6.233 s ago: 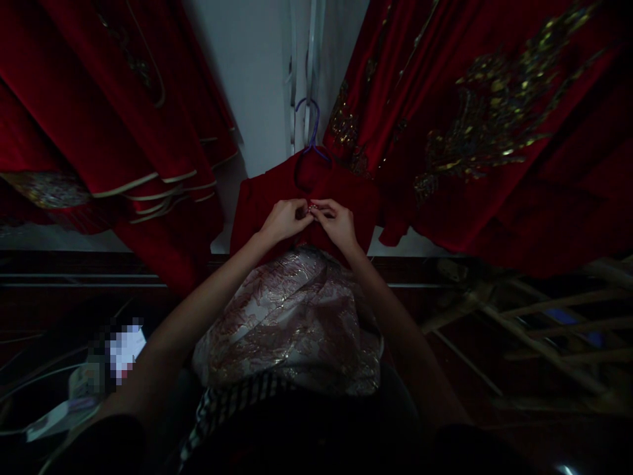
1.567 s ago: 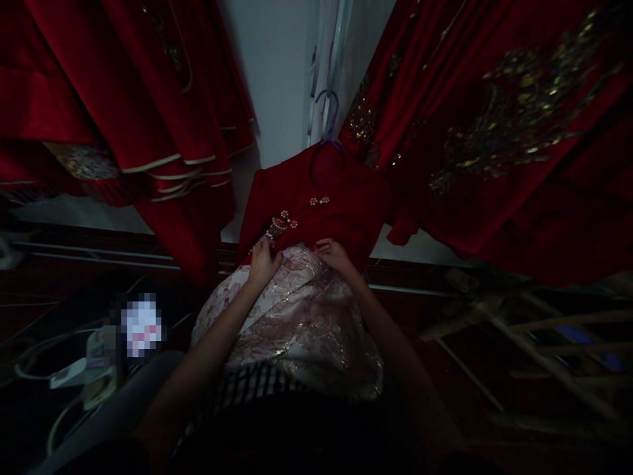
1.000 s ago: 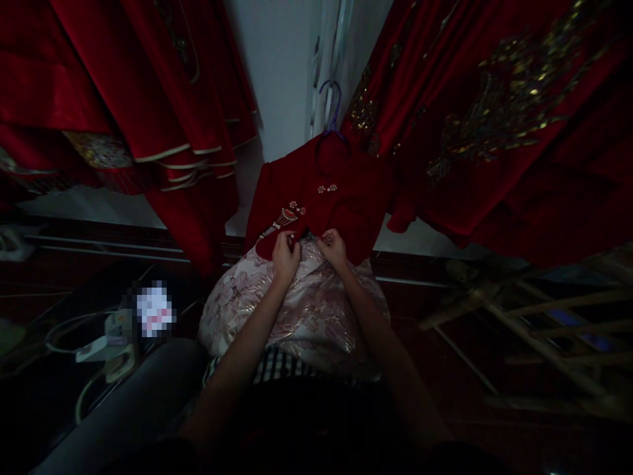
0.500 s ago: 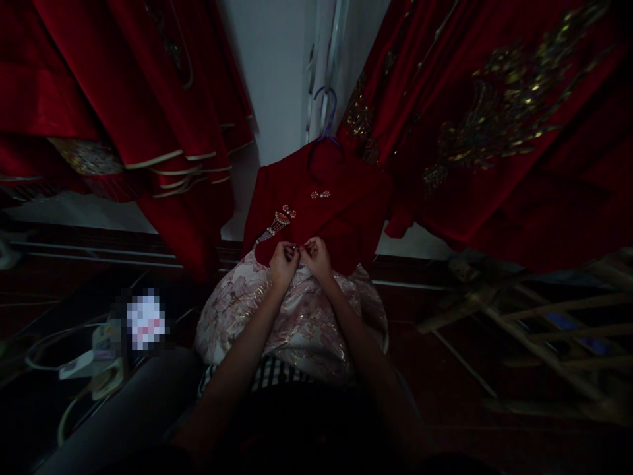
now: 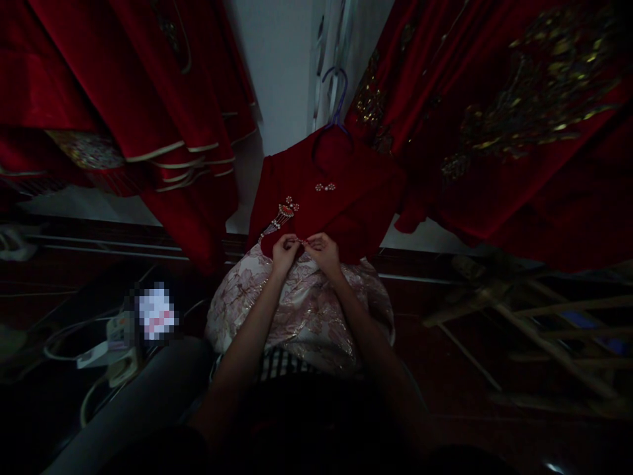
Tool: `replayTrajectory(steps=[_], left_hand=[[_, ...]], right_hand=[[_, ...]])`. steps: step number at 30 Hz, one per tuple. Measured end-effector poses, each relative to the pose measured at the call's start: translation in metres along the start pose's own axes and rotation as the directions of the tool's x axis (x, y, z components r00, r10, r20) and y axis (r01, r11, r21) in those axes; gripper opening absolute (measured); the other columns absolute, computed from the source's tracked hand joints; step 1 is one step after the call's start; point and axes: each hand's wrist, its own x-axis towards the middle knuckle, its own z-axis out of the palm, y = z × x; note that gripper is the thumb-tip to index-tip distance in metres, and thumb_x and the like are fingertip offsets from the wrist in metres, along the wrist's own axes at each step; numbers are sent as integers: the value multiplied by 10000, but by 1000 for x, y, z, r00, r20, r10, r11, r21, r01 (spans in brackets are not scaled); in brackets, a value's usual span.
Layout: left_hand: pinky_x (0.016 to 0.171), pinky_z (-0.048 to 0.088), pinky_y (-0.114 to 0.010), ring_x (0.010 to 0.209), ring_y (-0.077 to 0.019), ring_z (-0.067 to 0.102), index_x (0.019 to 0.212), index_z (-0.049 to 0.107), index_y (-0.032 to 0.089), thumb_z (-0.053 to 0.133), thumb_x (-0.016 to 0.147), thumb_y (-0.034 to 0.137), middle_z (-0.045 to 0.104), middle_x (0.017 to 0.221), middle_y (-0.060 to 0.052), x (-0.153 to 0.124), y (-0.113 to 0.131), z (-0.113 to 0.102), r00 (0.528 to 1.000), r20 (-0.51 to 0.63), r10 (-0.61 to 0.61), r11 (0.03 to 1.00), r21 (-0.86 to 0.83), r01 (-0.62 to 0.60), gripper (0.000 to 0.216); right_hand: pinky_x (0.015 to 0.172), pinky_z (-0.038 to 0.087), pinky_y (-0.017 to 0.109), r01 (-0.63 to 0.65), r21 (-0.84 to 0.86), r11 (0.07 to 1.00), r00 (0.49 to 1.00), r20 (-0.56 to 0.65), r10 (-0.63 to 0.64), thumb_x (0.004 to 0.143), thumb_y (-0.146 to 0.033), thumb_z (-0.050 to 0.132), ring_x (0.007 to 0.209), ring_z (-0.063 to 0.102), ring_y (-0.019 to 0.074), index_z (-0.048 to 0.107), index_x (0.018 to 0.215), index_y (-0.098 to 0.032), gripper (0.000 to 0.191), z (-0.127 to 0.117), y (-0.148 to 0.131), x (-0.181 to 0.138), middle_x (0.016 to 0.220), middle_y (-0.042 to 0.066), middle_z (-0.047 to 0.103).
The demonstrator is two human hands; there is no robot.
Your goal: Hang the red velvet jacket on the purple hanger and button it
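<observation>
A red jacket (image 5: 341, 208) hangs in front of me on a dark purple hanger (image 5: 339, 105), its lower part over my lap. A pearl flower clasp (image 5: 325, 188) sits below its neckline, and a beaded tassel ornament (image 5: 285, 211) lies on its left front. My left hand (image 5: 285, 253) and my right hand (image 5: 324, 252) are both closed in a pinch, fingertips nearly meeting at the jacket's lower front. Between them is something small, too dim and tiny to name. Under my forearms spreads a pale pink floral cloth (image 5: 306, 316) with shiny threads.
Red garments (image 5: 109, 79) with gold trim hang at left; a red one with gold sequins (image 5: 544, 99) hangs at right. A wooden slatted frame (image 5: 539, 336) stands low right. At left are a power strip with cords (image 5: 121, 366) and a blurred-out lit item (image 5: 157, 313).
The view has shifted a little, so the jacket and hanger appear slightly higher and to the right. My right hand's fingers look more extended. Both hands keep pinching at the same spot.
</observation>
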Motion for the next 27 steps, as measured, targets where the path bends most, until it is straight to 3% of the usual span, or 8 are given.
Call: replayTrajectory(steps=[3, 7, 15, 27], left_hand=[[477, 410, -184, 551, -90, 555, 864, 638, 151, 632, 690, 327, 639, 700, -9, 3, 1, -5, 995, 2, -98, 987, -128, 98, 247], [460, 435, -180, 602, -106, 593, 901, 628, 160, 625, 717, 350, 647, 759, -21, 1, -2, -7, 995, 80, -59, 991, -117, 69, 264], [700, 497, -237, 738, -113, 614, 984, 567, 173, 595, 764, 245, 638, 871, -37, 0, -11, -5, 987, 109, 114, 986, 111, -126, 233], [670, 491, -225, 726, -109, 607, 910, 571, 168, 628, 726, 262, 637, 830, -35, -3, -6, -4, 992, 112, 61, 998, 20, -64, 214]], right_hand=[[638, 510, 263, -42, -25, 999, 999, -2, 42, 644, -291, 712, 645, 612, 132, 603, 790, -194, 207, 6, -3, 3, 735, 6, 658], [614, 502, 256, -45, -23, 999, 998, -46, 44, 674, -317, 688, 646, 599, 125, 599, 802, -200, 195, 11, 6, 2, 779, 13, 662], [567, 467, 232, -5, -53, 999, 996, -93, 0, 746, -379, 636, 622, 574, 113, 600, 868, -202, 218, 10, 17, -7, 800, 17, 656], [562, 439, 226, 14, -92, 996, 994, -104, -23, 767, -390, 621, 598, 541, 103, 600, 892, -202, 227, 9, 19, -9, 801, 9, 641]])
